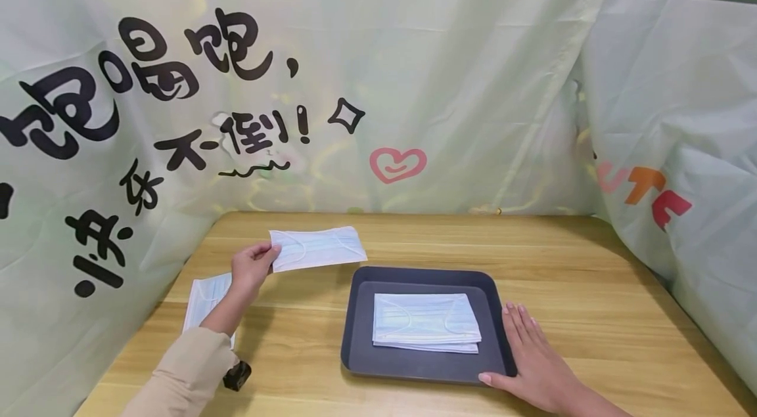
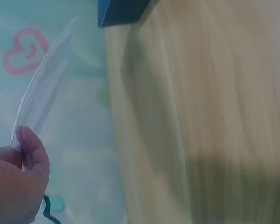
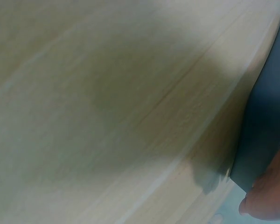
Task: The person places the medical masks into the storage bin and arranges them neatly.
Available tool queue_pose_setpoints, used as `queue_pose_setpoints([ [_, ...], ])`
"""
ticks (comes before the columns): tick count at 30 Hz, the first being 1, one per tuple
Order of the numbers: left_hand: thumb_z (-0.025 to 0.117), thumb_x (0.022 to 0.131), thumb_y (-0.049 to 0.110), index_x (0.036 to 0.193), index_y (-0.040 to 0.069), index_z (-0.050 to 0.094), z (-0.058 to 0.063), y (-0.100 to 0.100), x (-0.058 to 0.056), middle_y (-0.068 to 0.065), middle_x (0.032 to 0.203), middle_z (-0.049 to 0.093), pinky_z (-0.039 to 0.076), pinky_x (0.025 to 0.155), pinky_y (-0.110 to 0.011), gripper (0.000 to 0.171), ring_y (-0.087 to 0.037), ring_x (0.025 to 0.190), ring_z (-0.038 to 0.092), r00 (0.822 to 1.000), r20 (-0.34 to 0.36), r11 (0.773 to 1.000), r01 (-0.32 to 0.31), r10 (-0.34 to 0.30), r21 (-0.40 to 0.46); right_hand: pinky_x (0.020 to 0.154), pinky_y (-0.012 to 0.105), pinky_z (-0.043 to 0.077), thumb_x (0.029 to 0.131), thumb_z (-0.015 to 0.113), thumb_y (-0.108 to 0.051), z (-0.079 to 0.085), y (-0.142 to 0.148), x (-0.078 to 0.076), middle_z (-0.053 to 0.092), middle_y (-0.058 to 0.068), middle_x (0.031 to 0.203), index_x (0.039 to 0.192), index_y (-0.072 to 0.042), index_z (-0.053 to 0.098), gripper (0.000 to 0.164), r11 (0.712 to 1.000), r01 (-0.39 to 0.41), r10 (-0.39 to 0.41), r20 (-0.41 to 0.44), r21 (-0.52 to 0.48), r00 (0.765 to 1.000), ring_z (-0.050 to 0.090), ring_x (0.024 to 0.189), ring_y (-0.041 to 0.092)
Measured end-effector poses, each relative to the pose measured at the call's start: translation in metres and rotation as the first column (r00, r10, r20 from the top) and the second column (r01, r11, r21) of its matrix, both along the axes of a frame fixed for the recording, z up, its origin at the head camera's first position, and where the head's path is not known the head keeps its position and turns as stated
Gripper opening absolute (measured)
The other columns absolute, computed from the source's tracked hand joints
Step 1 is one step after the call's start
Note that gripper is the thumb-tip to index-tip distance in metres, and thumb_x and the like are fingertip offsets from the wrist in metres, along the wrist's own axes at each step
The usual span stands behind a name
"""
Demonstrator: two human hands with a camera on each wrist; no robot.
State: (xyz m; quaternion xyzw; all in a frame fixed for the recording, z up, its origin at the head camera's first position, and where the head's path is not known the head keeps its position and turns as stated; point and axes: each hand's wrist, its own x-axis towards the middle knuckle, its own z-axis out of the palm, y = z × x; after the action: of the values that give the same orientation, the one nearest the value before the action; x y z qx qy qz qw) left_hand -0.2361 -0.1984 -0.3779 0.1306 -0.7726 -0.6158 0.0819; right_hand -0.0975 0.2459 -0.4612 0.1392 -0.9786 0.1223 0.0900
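Note:
My left hand [image 1: 251, 267] pinches a pale blue face mask [image 1: 319, 249] by its left end, holding it above the table to the left of the tray's far corner. In the left wrist view the same mask [image 2: 44, 81] shows edge-on between thumb and fingers. A dark grey tray [image 1: 414, 368] holds a small stack of face masks [image 1: 426, 320]. Against the tray's right side rests my right hand [image 1: 535, 354], fingers straight along the rim and thumb at the near corner. Another face mask [image 1: 204, 302] lies at the left, partly hidden by my left forearm.
The wooden table [image 1: 296, 338] is bordered at the back and sides by a printed cloth [image 1: 443, 75] with dark lettering. A small black object [image 1: 237, 375] shows beside the left sleeve.

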Motion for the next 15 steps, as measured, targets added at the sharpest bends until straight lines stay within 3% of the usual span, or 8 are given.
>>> queue_pose_setpoints([
  [15, 0.058, 0.090, 0.006, 0.114, -0.016, 0.054, -0.009, 0.042, 0.013, 0.006, 0.072, 0.064, 0.051, 0.059, -0.014, 0.032, -0.001, 0.063, 0.059, 0.988, 0.035, 0.978, 0.142, -0.149, 0.150, 0.103, 0.009, -0.021, 0.071, 0.064, -0.064, -0.002, 0.001, 0.000, 0.028, 0.030, 0.146, 0.140, 0.011, 0.027, 0.108, 1.000, 0.000, 0.001, -0.029, 0.012, 1.000, 0.018, 0.141, 0.038],
])
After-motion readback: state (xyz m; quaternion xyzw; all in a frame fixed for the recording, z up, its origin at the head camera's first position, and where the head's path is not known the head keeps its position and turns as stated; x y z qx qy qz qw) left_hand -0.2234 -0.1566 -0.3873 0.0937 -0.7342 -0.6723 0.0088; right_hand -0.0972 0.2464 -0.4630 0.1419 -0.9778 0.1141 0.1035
